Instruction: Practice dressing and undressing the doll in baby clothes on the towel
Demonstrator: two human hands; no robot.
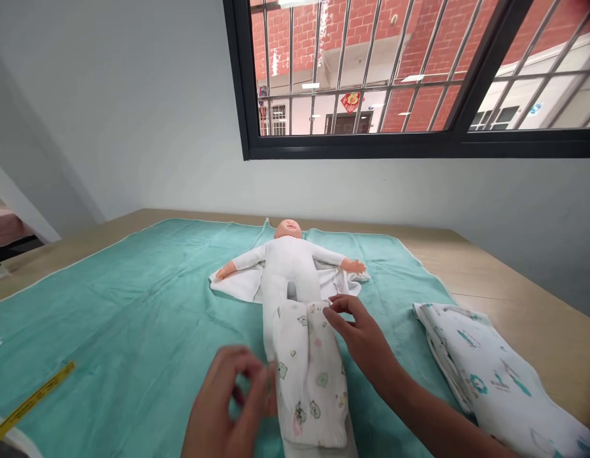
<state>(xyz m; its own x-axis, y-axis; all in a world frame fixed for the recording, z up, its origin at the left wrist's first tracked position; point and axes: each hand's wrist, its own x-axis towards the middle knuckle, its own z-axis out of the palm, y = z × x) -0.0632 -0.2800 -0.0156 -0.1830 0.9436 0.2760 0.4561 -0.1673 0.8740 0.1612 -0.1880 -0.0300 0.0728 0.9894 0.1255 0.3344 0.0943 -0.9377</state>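
A baby doll (291, 257) with a white cloth body lies on its back, arms spread and head toward the wall. Patterned baby pants (311, 375) lie over its lower legs, covering one of them. My right hand (356, 334) pinches the top corner of the pants between thumb and fingers. Beside the pants, on the left, is my left hand (233, 394), its fingers curled and smeared by motion. A foot of the doll (270, 394) shows just behind those fingers; whether they touch it is unclear. White cloth (242, 284) is spread under the doll's arms.
A teal towel (133, 331) covers much of the wooden table (524, 305). On the right lies a folded printed cloth (505, 375). A yellow strip (35, 401) with dark print is at lower left. Behind the table stands a wall with a barred window (352, 83).
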